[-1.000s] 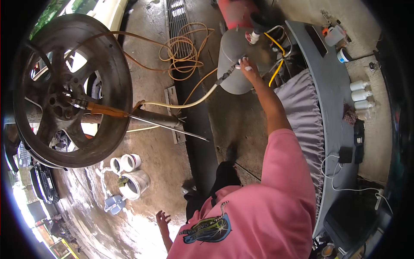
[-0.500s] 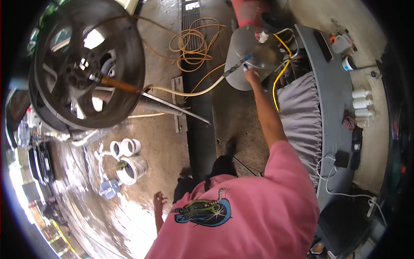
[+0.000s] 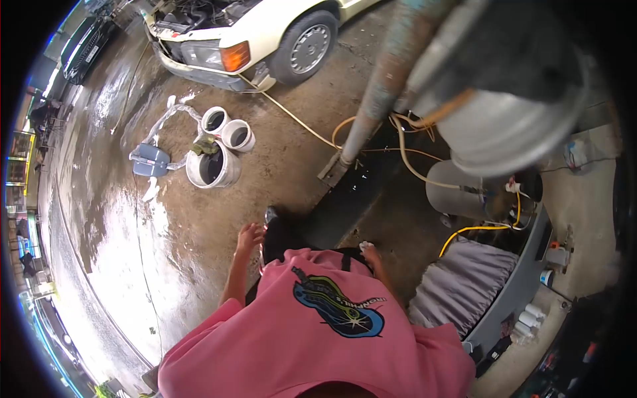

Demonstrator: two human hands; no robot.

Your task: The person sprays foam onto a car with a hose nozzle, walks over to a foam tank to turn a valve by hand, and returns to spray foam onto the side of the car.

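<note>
Buckets (image 3: pixel 230 174) are bunched up on the wet floor (image 3: pixel 279 166), three white ones. The big bucket (image 3: pixel 229 169) looks dark inside, maybe liquid, can't tell for sure, and a green rag (image 3: pixel 204 146) is slung over its rim. Both small buckets (image 3: pixel 240 146) sit right up against it, dark inside too. Just beside them there's a blue-gray container (image 3: pixel 150 160), contents too small to make out, with crumpled clear plastic (image 3: pixel 174 118) trailing round from it.

Left hand (image 3: pixel 250 237) is up by the black pants, fingers loosely curled and partly open, nothing in it that I can see. Right hand (image 3: pixel 372 255) is low by the shirt (image 3: pixel 265 331), with something white at the fingertips; can't tell if it's gripping that or how far open it is.

Gray tank (image 3: pixel 454 192) is well apart from the right hand, hose (image 3: pixel 406 156) running to it, yellow hose (image 3: pixel 464 229) near. Gray curtain (image 3: pixel 464 278) hangs below that. Blurry wheel (image 3: pixel 504 132) and a rusty pole (image 3: pixel 378 83) block a good chunk of the upper right, and a cream car (image 3: pixel 265 36) sits beyond the buckets.
</note>
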